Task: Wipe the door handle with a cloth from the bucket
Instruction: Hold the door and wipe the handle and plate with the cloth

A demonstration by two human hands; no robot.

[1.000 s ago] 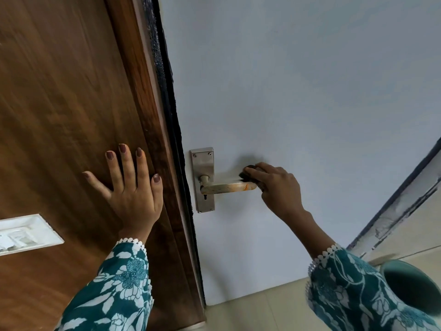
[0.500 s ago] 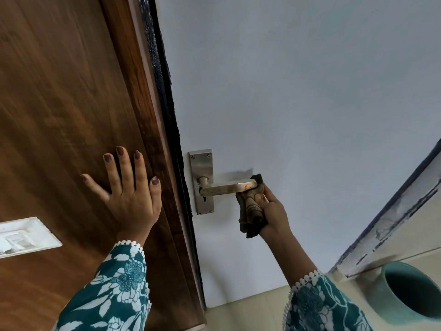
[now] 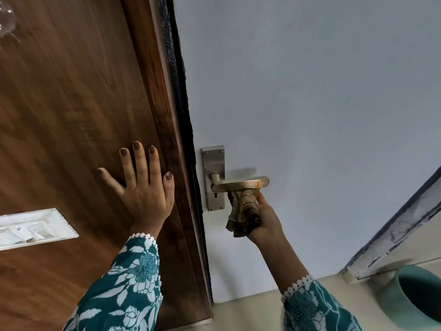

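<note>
A metal lever door handle [image 3: 241, 182] with an orange smear near its tip sticks out from a steel backplate [image 3: 213, 168] on the pale door [image 3: 310, 91]. My right hand [image 3: 267, 217] grips a bunched brown cloth [image 3: 243, 211] and presses it up against the underside of the lever. My left hand [image 3: 143, 187] lies flat with fingers spread on the dark wooden panel [image 3: 71, 115], left of the door's edge. A teal bucket [image 3: 415, 295] stands on the floor at the lower right, partly cut off by the frame.
A white switch plate [image 3: 33, 228] is set into the wooden panel at the left. A dark rubber seal [image 3: 181, 91] runs along the door's edge. A worn grey door frame [image 3: 401, 230] slants down at the right above the beige floor [image 3: 250, 311].
My right hand has gone from the top of the lever's tip to beneath it and slid the cloth left under the lever. My left hand has stayed flat on the wood.
</note>
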